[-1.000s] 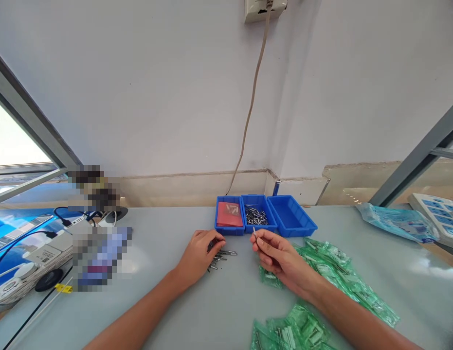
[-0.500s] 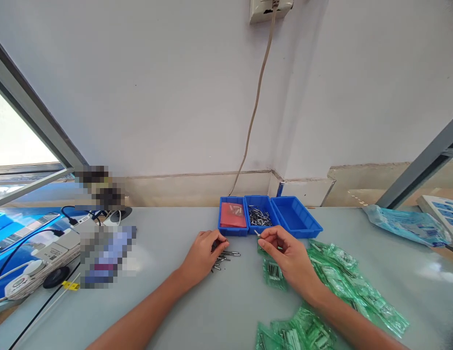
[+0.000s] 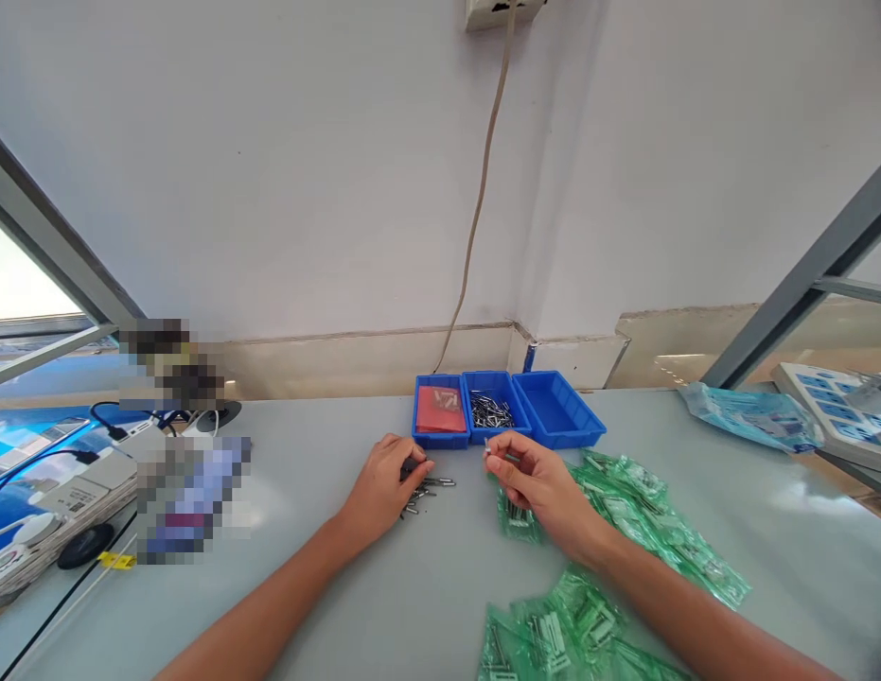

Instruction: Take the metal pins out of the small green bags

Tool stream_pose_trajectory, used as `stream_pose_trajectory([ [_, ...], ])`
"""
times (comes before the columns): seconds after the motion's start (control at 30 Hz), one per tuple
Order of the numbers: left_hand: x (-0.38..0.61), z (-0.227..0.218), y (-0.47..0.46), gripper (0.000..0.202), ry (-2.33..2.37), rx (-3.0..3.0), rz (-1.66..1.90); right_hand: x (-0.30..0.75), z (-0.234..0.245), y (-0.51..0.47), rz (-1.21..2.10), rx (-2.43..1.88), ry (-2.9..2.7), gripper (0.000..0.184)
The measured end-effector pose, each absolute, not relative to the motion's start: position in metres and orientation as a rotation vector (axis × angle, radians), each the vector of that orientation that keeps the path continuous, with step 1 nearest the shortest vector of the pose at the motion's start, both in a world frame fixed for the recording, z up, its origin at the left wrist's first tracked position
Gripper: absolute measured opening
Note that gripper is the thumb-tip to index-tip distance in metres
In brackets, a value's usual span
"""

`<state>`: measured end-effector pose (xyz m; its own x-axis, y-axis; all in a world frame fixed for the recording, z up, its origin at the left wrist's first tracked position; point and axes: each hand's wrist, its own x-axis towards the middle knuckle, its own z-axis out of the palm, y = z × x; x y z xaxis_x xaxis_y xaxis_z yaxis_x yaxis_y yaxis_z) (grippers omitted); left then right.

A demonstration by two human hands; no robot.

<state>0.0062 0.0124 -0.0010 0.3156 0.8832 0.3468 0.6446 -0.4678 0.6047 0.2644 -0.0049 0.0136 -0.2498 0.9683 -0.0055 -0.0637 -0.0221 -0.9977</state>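
Observation:
My left hand (image 3: 383, 484) rests on the grey table, its fingers curled over a small pile of metal pins (image 3: 426, 490). My right hand (image 3: 529, 478) hovers just in front of the blue bins and pinches one small metal pin (image 3: 488, 451) between thumb and fingertips. A green plastic packet (image 3: 515, 515) lies under the right hand. Three joined blue bins stand behind the hands: the left bin (image 3: 441, 413) holds a red pad, the middle bin (image 3: 491, 412) holds several metal pins, the right bin (image 3: 557, 409) looks bare.
Several green packets (image 3: 645, 515) spread to the right and near the front edge (image 3: 554, 634). A power strip with cables (image 3: 63, 487) lies far left. A blue-white bag (image 3: 752, 416) and a panel (image 3: 837, 407) sit far right. A cord (image 3: 475, 218) hangs down the wall.
The view shifted slightly. My right hand keeps its pinch on the pin and has drawn a little leftward toward the bins; my left hand stays on the pile.

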Motion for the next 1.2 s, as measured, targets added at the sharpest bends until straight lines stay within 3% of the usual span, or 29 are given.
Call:
stream_pose_trajectory([
  [0.23,0.006,0.000,0.012,0.018,1.377,2.211,0.902,0.264,0.014,-0.001,1.526,-1.007,-1.131,0.043],
  [0.63,0.011,0.003,0.008,0.021,1.329,2.282,0.934,0.268,0.012,0.007,1.293,-1.151,-1.156,0.051],
  [0.93,0.014,-0.001,0.002,0.025,1.128,2.492,0.973,0.262,0.005,-0.004,0.916,-1.089,-1.866,0.020],
  [1.2,0.017,-0.005,-0.001,0.031,1.013,2.599,1.004,0.257,0.012,-0.013,0.903,-1.038,-2.070,0.020],
])
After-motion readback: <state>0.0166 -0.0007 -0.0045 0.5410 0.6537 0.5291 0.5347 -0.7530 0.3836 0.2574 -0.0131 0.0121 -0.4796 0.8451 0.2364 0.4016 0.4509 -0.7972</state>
